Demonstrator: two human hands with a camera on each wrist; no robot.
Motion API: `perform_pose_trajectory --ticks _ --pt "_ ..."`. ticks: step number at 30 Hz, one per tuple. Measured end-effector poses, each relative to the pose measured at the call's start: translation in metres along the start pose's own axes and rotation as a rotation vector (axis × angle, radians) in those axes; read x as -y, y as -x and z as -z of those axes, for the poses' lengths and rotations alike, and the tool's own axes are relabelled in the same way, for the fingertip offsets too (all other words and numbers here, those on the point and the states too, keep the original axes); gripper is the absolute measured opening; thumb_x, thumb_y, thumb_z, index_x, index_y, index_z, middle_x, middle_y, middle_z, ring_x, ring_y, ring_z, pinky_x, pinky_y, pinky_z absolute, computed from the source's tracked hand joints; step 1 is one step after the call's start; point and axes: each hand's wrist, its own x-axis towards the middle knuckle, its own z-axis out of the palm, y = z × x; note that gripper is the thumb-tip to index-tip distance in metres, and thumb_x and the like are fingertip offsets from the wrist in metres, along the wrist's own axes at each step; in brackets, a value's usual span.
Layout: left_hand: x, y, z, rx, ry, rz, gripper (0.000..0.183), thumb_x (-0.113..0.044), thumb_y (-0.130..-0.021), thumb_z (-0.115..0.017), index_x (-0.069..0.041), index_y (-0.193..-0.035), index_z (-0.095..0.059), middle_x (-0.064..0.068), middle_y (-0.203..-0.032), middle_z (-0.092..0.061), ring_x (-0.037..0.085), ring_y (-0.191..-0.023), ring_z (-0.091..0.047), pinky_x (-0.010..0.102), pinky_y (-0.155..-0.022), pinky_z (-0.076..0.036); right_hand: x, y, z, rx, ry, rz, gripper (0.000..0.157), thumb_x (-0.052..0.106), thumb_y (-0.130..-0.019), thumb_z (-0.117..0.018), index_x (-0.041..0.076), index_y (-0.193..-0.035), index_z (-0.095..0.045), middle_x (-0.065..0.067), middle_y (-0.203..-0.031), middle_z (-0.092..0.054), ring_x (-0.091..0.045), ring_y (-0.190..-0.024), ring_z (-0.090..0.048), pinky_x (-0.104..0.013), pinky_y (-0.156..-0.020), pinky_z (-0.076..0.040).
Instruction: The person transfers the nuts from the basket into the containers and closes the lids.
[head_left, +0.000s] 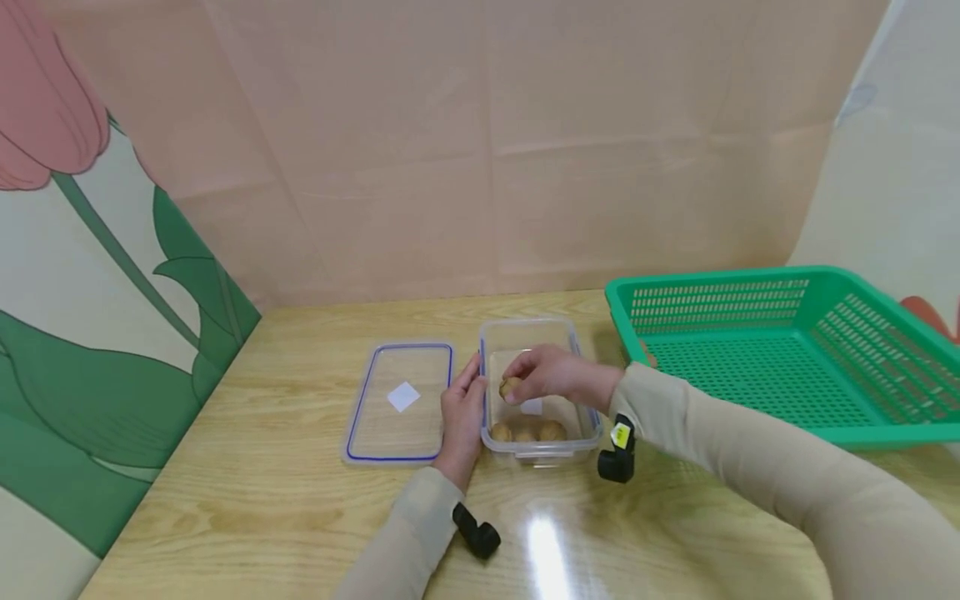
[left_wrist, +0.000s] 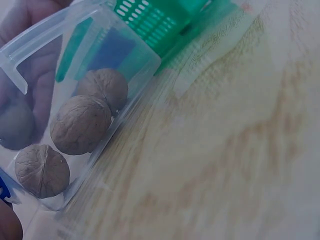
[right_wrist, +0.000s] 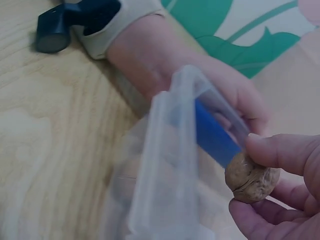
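Observation:
In the head view, a clear plastic food container stands on the wooden table. Along its near end three walnuts lie in a row; the left wrist view shows the walnuts through the clear wall. My left hand rests against the container's left side with its fingers fairly straight. Over the inside of the container, my right hand pinches another walnut between thumb and fingers. A small white paper square shows beneath that hand.
Left of the container, a clear lid with a blue seal lies flat, bearing a white paper square. A large green slotted basket stands at the right, a reddish thing at its left inner edge. A beige backdrop rises behind the table.

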Motion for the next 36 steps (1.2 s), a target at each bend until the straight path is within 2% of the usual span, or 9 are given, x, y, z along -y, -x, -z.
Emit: perform_pose_trajectory --ticks 8,17,22,26,31,36 --pt "-0.004 0.002 0.0 0.008 0.007 -0.013 0.042 -0.004 -0.088 -0.048 -0.002 -0.13 -0.05 0.01 -0.138 -0.046 0.019 -0.133 -0.035 0.034 -0.11 -0.031 -0.002 -0.006 -0.014 -0.002 0.031 -0.037 0.032 0.01 -0.075 -0.074 0.002 -0.103 -0.062 -0.006 -0.096 -0.063 -0.017 -0.085 -0.057 -0.027 -0.075 -0.05" --pt "0.0 -0.001 0.0 -0.001 0.007 -0.008 0.042 -0.004 -0.087 -0.049 -0.002 -0.129 -0.051 0.009 -0.137 -0.047 0.019 -0.133 -0.035 0.034 -0.11 -0.03 -0.007 -0.007 -0.026 0.003 0.027 -0.025 0.03 0.007 -0.074 -0.074 0.001 -0.102 -0.065 -0.004 -0.092 -0.065 -0.015 -0.084 -0.055 -0.026 -0.078 -0.046" --pt "0.0 0.0 0.0 -0.002 0.031 0.013 0.042 -0.004 -0.087 -0.049 -0.004 -0.129 -0.051 0.009 -0.138 -0.047 0.017 -0.133 -0.035 0.031 -0.11 -0.031 -0.011 -0.008 -0.034 -0.032 0.026 0.002 0.031 0.005 -0.071 -0.075 -0.001 -0.1 -0.065 -0.002 -0.087 -0.065 -0.014 -0.08 -0.054 -0.023 -0.075 -0.044" --pt "-0.001 0.0 0.0 0.004 0.024 0.013 0.042 -0.005 -0.087 -0.049 -0.005 -0.13 -0.052 0.008 -0.138 -0.046 0.017 -0.133 -0.035 0.032 -0.11 -0.03 -0.015 -0.008 -0.038 -0.067 0.036 0.055 0.033 0.004 -0.069 -0.075 -0.004 -0.1 -0.065 -0.003 -0.085 -0.067 -0.01 -0.077 -0.053 -0.02 -0.073 -0.044" --pt "-0.001 0.0 0.001 0.006 0.012 0.005 0.042 -0.006 -0.088 -0.049 -0.005 -0.13 -0.051 0.007 -0.138 -0.047 0.016 -0.132 -0.035 0.032 -0.11 -0.03 -0.017 -0.009 -0.042 -0.082 0.039 0.079 0.032 0.003 -0.069 -0.075 -0.005 -0.099 -0.066 -0.003 -0.083 -0.067 -0.009 -0.073 -0.054 -0.019 -0.069 -0.046" --pt "-0.002 0.001 0.001 0.014 0.019 -0.004 0.042 -0.005 -0.089 -0.049 -0.004 -0.131 -0.05 0.008 -0.139 -0.046 0.017 -0.133 -0.034 0.033 -0.111 -0.029 -0.014 -0.008 -0.041 -0.098 0.072 0.044 0.036 0.005 -0.069 -0.075 -0.004 -0.103 -0.065 -0.007 -0.093 -0.068 -0.014 -0.083 -0.057 -0.025 -0.077 -0.049"
